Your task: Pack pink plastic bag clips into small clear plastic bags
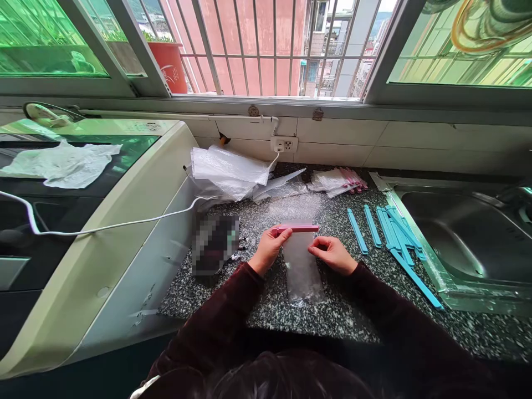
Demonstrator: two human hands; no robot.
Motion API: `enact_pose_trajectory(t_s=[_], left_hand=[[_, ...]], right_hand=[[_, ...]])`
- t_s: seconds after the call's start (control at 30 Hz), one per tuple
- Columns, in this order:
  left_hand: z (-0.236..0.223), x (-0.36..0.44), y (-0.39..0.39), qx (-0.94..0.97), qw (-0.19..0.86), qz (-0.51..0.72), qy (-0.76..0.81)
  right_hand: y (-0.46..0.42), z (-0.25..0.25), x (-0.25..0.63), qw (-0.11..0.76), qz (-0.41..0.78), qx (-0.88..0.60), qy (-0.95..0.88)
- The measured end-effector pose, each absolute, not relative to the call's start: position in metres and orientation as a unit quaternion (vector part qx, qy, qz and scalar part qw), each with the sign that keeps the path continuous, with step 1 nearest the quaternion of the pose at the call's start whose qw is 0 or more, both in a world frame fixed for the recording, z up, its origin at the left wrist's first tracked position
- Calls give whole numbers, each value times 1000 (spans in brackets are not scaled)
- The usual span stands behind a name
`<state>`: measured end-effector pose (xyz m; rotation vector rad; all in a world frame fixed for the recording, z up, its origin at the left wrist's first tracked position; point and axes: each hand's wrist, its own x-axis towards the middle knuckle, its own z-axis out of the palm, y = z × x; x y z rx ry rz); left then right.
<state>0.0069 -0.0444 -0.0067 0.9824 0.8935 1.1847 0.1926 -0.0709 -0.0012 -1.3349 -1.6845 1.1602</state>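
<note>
My left hand (267,248) grips the left end of a pink bag clip (305,228). The clip lies straight across the upper part of a clear plastic bag (303,269), and a short strip of the bag shows beyond it. Below the clip, my right hand (333,255) has thumb and fingers pinched together at the bag's right edge. The lower part of the bag hangs toward the counter's front. To the right lie several blue bag clips (386,230), some piled over each other.
Clear plastic sheets (230,169) lie by the wall, with small bags with pink clips (343,182) to their right. A blurred dark object (214,246) is left of my hands. A sink (461,233) borders the right; a washing machine (137,249) with a white cable (124,224) stands left.
</note>
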Motion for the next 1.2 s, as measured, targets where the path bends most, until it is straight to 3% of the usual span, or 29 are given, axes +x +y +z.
enact_pose_trajectory(t_s=[0.17, 0.33, 0.53, 0.9, 1.2], left_hand=[[-4, 8, -45, 430, 618, 522, 401], [-1, 9, -47, 451, 617, 497, 411], [-5, 11, -48, 449, 625, 493, 406], [-8, 22, -46, 504, 696, 370, 354], [-6, 49, -15, 488, 745, 294, 347]], right_hand=[[-70, -5, 195, 372, 378, -522, -668], [-70, -3, 201, 441, 132, -541, -704], [-72, -2, 199, 376, -8, -489, -787], [-70, 14, 205, 334, -98, -525, -777], [-38, 32, 245, 241, -193, -568, -762]])
